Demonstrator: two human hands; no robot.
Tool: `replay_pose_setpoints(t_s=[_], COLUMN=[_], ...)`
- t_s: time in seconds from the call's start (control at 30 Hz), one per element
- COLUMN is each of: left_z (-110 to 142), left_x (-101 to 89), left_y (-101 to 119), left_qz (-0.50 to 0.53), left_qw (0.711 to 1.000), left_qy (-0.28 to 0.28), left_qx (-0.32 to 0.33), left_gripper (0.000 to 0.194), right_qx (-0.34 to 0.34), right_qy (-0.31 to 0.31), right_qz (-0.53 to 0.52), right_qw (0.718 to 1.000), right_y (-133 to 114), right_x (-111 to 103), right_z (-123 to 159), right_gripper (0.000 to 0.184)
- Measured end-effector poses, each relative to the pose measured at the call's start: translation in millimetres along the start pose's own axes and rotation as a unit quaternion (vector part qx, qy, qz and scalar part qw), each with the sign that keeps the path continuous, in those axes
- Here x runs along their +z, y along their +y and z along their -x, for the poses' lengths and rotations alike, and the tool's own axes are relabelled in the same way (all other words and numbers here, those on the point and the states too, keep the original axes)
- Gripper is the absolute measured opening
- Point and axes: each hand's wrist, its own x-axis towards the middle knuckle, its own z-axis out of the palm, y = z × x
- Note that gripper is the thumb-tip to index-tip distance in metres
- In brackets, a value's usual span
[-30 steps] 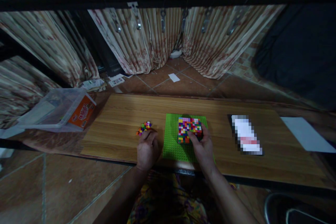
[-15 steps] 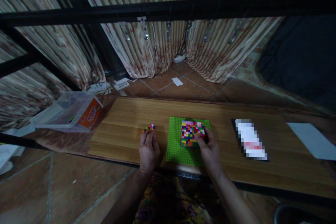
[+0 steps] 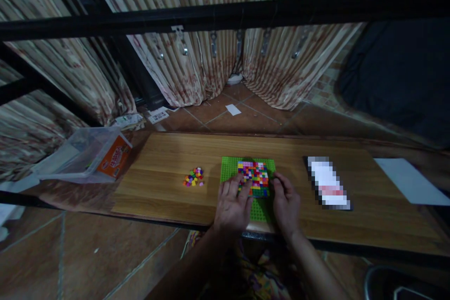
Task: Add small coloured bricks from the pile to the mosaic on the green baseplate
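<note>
A green studded baseplate (image 3: 262, 215) lies on the wooden table. On it sits a block of small multicoloured toy bricks (image 3: 258, 173), with some green showing along its near edge. My left hand (image 3: 232, 206) rests over the near left part of the plate, its fingers stretched onto the coloured bricks and covering some of them. Beside the plate's right edge, my right hand (image 3: 286, 199) has curled fingers, thumb and fingertips together close to the block. Anything between them is hidden. Left of the plate lies a small pile of loose toy bricks (image 3: 193, 177).
A phone (image 3: 328, 183) with a blurred-out screen lies to the right, and a white sheet (image 3: 411, 180) lies beyond it. At the left stands a clear plastic bin (image 3: 77, 154) with an orange label. A dark bar (image 3: 211, 18) with metal clips crosses before the curtains.
My left hand has gone from the loose brick pile rightward onto the brick block, uncovering the pile. My right hand has drawn off the block's top to its right side. The view has shifted slightly.
</note>
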Motion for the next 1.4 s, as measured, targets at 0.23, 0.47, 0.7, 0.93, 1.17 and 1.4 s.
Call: replay_pose_setpoints(t_s=[0.23,0.47,0.7,0.93,1.17,1.4], left_z=[-2,-1,-2,-3,-3,4], left_x=[4.8,11.1,12.6,15.2,12.8,0.8], left_y=[-3,-6,-6,1,1,2], left_qz=[-0.022,-0.066,-0.122,-0.169,-0.169,-0.084], left_qw=[1.000,0.997,0.991,0.984,0.984,0.996], left_qy=[0.002,0.012,0.006,-0.024,-0.034,-0.023], left_qx=[0.007,0.042,0.062,0.042,0.035,0.020], left_gripper=[0.038,0.038,0.039,0.041,0.040,0.046], right_qx=[0.008,-0.006,-0.016,-0.022,-0.018,-0.029], right_qy=[-0.005,-0.011,-0.018,-0.018,-0.029,-0.024], right_qz=[0.005,0.023,0.028,0.027,0.030,0.039], right_qw=[1.000,1.000,0.999,0.999,0.999,0.999], right_y=[-3,-10,-16,-15,-15,-9], right_x=[1,0,0,1,0,-2], right_z=[3,4,6,6,6,5], right_gripper=[0.040,0.039,0.039,0.038,0.040,0.041])
